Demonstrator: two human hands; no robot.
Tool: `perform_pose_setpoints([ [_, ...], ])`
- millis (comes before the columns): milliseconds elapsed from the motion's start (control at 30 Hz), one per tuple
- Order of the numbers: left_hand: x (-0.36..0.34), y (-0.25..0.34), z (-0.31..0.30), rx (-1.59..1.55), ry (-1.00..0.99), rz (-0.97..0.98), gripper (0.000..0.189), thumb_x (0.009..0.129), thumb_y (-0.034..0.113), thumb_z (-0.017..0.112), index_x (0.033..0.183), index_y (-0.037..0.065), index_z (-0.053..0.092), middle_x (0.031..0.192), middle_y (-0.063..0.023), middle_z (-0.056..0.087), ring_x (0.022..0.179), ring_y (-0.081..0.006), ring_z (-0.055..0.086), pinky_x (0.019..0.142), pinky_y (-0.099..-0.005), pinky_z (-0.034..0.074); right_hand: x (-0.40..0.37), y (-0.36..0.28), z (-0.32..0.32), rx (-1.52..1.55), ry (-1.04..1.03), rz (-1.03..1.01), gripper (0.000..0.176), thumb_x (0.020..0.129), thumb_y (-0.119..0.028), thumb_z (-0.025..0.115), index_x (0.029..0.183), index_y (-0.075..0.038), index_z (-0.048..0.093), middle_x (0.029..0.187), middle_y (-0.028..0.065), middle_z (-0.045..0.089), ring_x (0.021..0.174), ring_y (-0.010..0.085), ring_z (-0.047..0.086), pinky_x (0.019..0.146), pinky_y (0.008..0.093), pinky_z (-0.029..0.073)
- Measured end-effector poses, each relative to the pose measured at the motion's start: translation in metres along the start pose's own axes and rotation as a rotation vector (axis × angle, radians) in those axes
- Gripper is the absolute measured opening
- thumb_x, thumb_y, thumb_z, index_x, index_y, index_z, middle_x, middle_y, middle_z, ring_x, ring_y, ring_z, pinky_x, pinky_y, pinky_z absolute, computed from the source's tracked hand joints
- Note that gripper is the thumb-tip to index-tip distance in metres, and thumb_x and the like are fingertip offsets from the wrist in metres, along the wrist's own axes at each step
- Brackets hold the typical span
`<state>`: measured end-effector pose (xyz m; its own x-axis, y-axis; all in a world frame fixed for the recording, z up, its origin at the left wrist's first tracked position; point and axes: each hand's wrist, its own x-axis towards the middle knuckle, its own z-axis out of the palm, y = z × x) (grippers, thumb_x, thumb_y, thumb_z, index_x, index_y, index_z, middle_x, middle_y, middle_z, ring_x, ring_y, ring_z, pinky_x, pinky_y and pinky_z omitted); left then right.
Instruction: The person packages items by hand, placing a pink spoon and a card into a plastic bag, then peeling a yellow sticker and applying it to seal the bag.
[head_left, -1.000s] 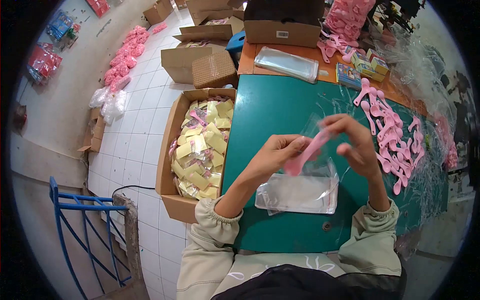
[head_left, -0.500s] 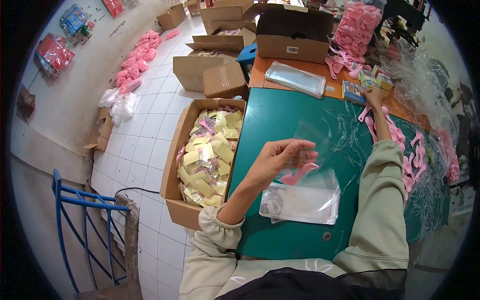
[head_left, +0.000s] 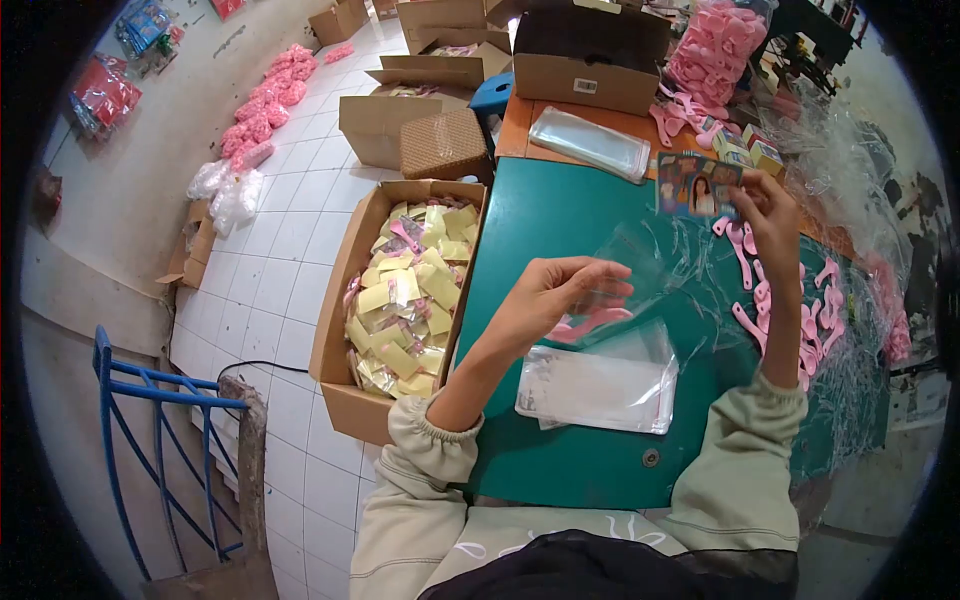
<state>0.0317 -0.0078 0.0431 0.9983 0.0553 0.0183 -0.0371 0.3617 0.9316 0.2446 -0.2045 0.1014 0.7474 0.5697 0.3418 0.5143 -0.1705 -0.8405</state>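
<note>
Head view. Right hand (head_left: pixel 770 215) is raised above the bench (head_left: pixel 560 215), its thumb-and-finger grip closed on the right edge of a printed card (head_left: pixel 697 187). The card shows a figure picture; its lettering is too small to read. Left hand (head_left: pixel 555 300) has its grip pinched shut on a clear bag (head_left: pixel 640 255). A pink spoon (head_left: pixel 590 322) appears to sit inside the bag, just below the fingers. The bag is held over a stack of clear bags (head_left: pixel 595 385) lying flat on the bench. The card is well apart from the bag, up and to the right. Loose pink spoons (head_left: pixel 800 310) lie beside the right forearm. A brown box (head_left: pixel 560 45) at the far edge bears a white barcode label (head_left: pixel 587 86), unreadable.
</note>
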Motion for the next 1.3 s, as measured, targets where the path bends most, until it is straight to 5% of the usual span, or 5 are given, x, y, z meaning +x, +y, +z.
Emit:
perform_pose_setpoints([
  [300, -0.002, 0.002, 0.006, 0.454, -0.006, 0.016, 0.031, 0.095, 0.022, 0.047, 0.106, -0.003, 0.062, 0.091, -0.0086, 0.066, 0.085, -0.0127, 0.062, 0.075, -0.0258, 0.05, -0.063, -0.075, 0.021, -0.42, -0.18, -0.419, 0.014, 0.076, 0.003, 0.062, 0.089, -0.002, 0.061, 0.08, 0.0083, 0.058, 0.067, 0.0175, 0.058, 0.057, 0.0276, 0.046],
  [567, -0.009, -0.004, 0.019, 0.565, -0.017, 0.161, 0.04, 0.089, 0.017, 0.057, 0.126, 0.005, 0.049, 0.088, -0.0107, 0.068, 0.08, -0.0139, 0.065, 0.069, -0.0276, 0.051, -0.064, -0.056, 0.048, -0.32, -0.681, -0.28, 0.019, 0.07, -0.004, 0.067, 0.084, -0.004, 0.053, 0.076, 0.0104, 0.053, 0.065, 0.0273, 0.056, 0.061, 0.0337, 0.045],
  [867, 0.001, -0.025, 0.001, 0.682, 0.122, 0.112, 0.057, 0.081, 0.03, 0.068, 0.126, 0.007, 0.042, 0.081, -0.0128, 0.068, 0.078, -0.0152, 0.065, 0.064, -0.0285, 0.05, -0.049, -0.028, 0.048, -0.261, -0.726, -0.201, 0.02, 0.064, -0.006, 0.071, 0.081, -0.001, 0.061, 0.074, 0.0136, 0.061, 0.069, 0.0335, 0.058, 0.063, 0.0341, 0.046],
  [1033, 0.005, -0.028, -0.026, 0.402, 0.049, 0.085, 0.052, 0.082, 0.018, 0.067, 0.126, 0.006, 0.042, 0.085, -0.0068, 0.065, 0.077, -0.008, 0.06, 0.065, -0.0241, 0.052, -0.029, -0.008, 0.033, 0.012, -0.633, 0.255, 0.03, 0.07, -0.009, 0.074, 0.063, -0.008, 0.045, 0.062, -0.004, 0.05, 0.059, 0.0028, 0.048, 0.049, 0.0186, 0.037],
  [1300, 0.008, -0.034, -0.026, 0.195, 0.122, 0.061, 0.051, 0.084, 0.009, 0.063, 0.129, 0.007, 0.039, 0.091, -0.0083, 0.065, 0.084, -0.0114, 0.062, 0.07, -0.0263, 0.055, -0.025, 0.009, 0.033, 0.254, -0.599, 0.274, 0.019, 0.077, -0.019, 0.07, 0.076, -0.001, 0.063, 0.065, -0.0019, 0.055, 0.061, 0.0059, 0.05, 0.053, 0.0214, 0.04],
])
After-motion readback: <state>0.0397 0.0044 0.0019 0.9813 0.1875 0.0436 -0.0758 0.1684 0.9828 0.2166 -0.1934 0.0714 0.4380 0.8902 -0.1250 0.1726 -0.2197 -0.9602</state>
